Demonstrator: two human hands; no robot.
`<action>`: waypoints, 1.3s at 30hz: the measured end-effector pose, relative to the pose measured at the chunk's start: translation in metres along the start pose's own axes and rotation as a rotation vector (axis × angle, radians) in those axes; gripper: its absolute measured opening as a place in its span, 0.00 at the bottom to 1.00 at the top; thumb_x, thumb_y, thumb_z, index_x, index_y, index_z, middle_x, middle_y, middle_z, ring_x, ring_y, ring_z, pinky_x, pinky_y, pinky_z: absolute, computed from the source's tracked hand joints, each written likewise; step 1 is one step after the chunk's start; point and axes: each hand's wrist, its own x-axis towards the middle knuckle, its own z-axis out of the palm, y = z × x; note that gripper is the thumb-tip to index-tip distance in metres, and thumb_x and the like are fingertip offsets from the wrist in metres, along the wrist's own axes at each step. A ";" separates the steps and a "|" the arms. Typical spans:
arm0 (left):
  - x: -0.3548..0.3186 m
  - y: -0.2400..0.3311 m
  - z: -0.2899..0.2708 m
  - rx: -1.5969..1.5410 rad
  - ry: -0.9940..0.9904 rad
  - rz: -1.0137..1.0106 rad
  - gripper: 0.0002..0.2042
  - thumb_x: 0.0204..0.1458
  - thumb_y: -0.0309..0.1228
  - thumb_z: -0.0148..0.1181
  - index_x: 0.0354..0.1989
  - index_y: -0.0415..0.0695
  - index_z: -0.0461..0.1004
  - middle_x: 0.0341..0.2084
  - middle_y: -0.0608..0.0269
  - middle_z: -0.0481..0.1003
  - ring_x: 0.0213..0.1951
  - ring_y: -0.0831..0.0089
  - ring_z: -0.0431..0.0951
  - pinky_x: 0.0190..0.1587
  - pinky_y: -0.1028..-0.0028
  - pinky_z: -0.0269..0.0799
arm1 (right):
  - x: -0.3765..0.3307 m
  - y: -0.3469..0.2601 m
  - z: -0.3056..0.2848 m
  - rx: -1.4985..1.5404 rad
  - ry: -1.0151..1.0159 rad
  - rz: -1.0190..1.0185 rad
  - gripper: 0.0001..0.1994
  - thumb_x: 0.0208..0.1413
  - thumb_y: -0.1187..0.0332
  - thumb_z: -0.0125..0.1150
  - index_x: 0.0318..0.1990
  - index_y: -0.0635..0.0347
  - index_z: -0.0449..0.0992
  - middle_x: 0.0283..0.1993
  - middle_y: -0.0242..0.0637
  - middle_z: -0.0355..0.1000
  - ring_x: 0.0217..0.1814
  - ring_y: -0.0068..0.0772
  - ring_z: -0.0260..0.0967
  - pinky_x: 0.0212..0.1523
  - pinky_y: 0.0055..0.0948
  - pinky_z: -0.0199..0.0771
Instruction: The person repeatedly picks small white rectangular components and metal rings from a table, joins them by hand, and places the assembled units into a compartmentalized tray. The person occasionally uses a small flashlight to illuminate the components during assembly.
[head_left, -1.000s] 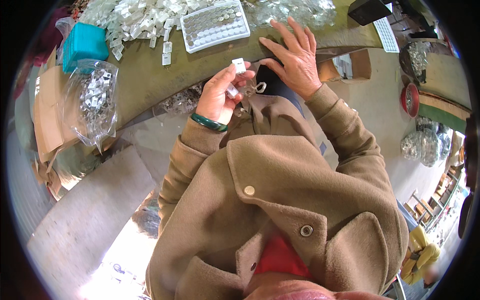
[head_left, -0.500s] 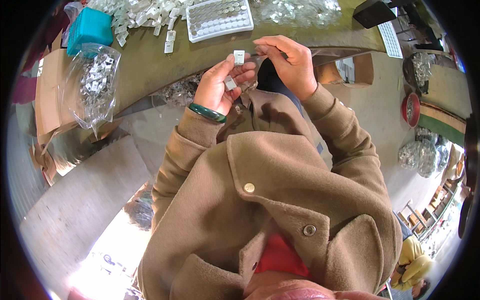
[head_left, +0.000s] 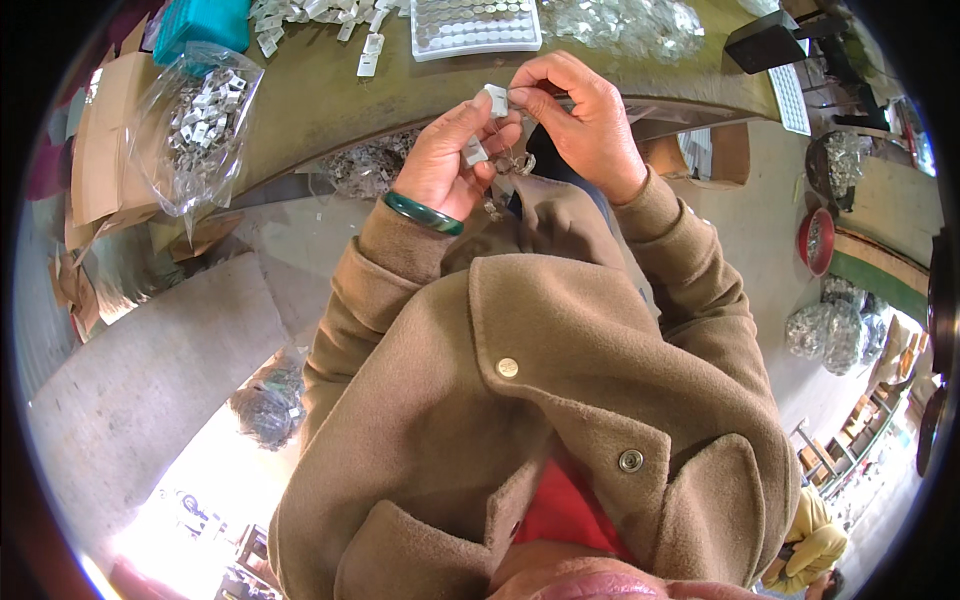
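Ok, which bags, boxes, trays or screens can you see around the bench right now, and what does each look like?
Clear plastic bag: left on the bench, bulging with small white pieces.
Teal box: top left, rectangular.
White tray: top centre, rectangular, rows of small round parts.
Flattened cardboard: far left, brown.
Open cardboard box: under the bench, right, brown.
Dark box: top right, black.
No screens visible.

Clear bag [head_left: 195, 125] of white pieces, far-left on table [head_left: 320, 90].
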 end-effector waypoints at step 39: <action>-0.012 0.043 -0.003 0.631 0.028 0.234 0.20 0.61 0.35 0.54 0.60 0.46 0.67 0.38 0.64 0.79 0.36 0.85 0.74 0.28 0.86 0.65 | 0.105 0.005 -0.041 -0.317 -0.196 0.115 0.13 0.58 0.61 0.57 0.39 0.61 0.80 0.33 0.46 0.78 0.35 0.41 0.77 0.38 0.34 0.75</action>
